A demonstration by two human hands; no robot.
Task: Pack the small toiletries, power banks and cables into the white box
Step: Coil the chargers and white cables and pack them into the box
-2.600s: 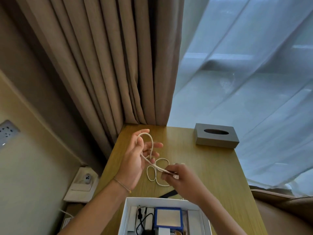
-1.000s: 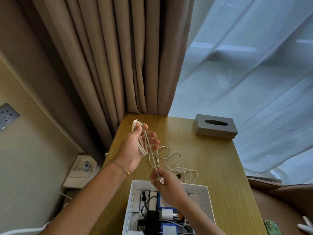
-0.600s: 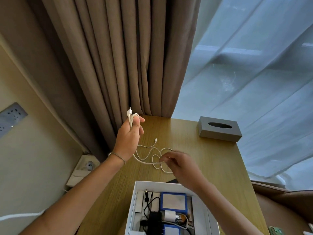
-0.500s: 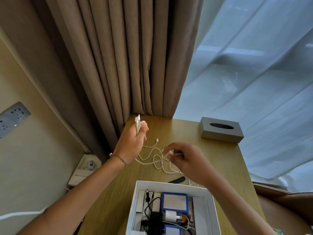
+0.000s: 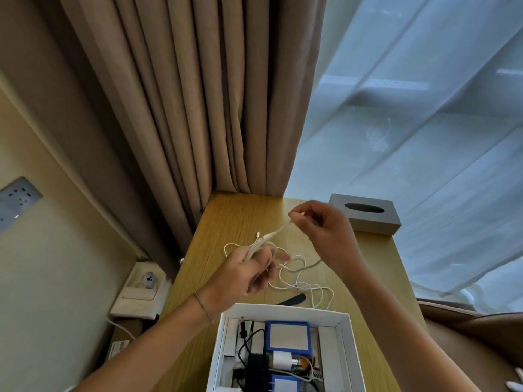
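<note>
A thin white cable (image 5: pixel 300 284) lies in loose loops on the wooden desk (image 5: pixel 235 219), beyond the white box (image 5: pixel 346 352). My left hand (image 5: pixel 243 273) grips a bunch of its strands above the desk. My right hand (image 5: pixel 322 230) pinches a stretch of the same cable higher up and to the right, pulling it taut between both hands. The box at the near edge holds a blue-framed power bank (image 5: pixel 288 335), a white charger plug (image 5: pixel 283 360) and black cables (image 5: pixel 249 343).
A grey tissue box (image 5: pixel 365 213) stands at the desk's far right corner. A small black flat object (image 5: pixel 291 299) lies just beyond the white box. Brown curtains (image 5: pixel 198 94) hang behind the desk, sheer curtains to the right. Wall sockets (image 5: pixel 144 281) sit left of the desk.
My right hand has risen up and to the right, drawing the cable taut. My left hand has dropped lower and nearer the box, still gripping the bunched strands.
</note>
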